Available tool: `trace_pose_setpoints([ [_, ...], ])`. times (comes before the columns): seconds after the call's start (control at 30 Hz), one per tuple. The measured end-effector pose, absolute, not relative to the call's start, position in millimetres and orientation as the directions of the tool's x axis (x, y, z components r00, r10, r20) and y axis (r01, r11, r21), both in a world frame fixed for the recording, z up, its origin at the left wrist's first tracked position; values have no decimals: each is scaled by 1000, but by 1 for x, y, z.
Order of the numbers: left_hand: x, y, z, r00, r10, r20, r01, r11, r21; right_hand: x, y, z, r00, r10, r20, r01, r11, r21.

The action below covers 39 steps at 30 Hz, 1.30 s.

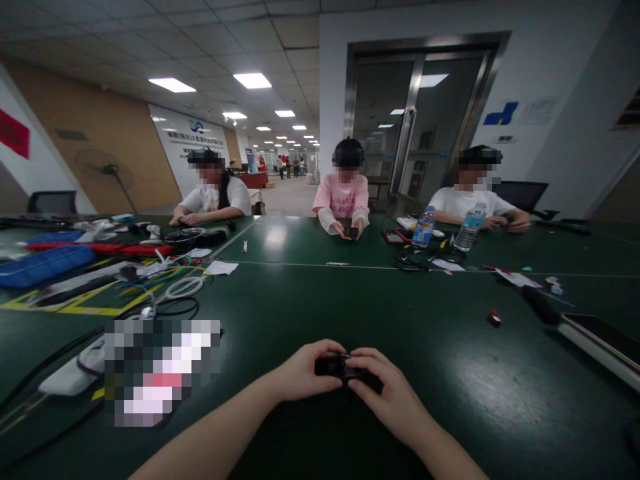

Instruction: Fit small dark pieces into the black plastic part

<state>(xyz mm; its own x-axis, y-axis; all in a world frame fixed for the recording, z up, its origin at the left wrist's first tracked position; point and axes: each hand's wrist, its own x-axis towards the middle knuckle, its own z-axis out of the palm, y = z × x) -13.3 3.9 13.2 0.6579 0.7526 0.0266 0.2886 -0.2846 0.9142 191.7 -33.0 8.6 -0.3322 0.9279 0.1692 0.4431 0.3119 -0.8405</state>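
Note:
Both my hands rest on the dark green table [320,293] near its front edge. My left hand [306,370] and my right hand [385,387] meet around a small black object [336,366], fingers curled onto it from either side. Only the object's top shows between the fingertips, and I cannot make out what it is.
Three people sit across the table, the middle one holding a small dark item. Cables [170,293], a blue tray [43,265] and tools crowd the left. Two water bottles [424,227] stand at the far right. A small red piece [494,318] and a phone [603,337] lie right.

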Motion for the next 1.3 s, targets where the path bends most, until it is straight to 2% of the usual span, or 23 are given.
trace_pose_setpoints([
  [0.13, -13, 3, 13, 636, 770, 55, 380, -375, 846, 192, -32, 8, -339, 932, 129, 466, 286, -838],
  [0.3, -11, 1, 15, 630, 753, 190, 441, -549, 710, 193, -32, 7, -327, 938, 117, 496, 276, -823],
  [0.43, -10, 1, 16, 639, 753, 156, 491, -555, 671, 193, -32, 8, -320, 942, 106, 516, 267, -814],
  [0.77, -11, 1, 18, 656, 745, 122, 512, -558, 654, 193, -32, 7, -313, 946, 84, 516, 244, -821],
  [1.3, -11, 0, 20, 647, 756, 97, 499, -517, 695, 193, -32, 6, -303, 946, 114, 458, 250, -853],
])
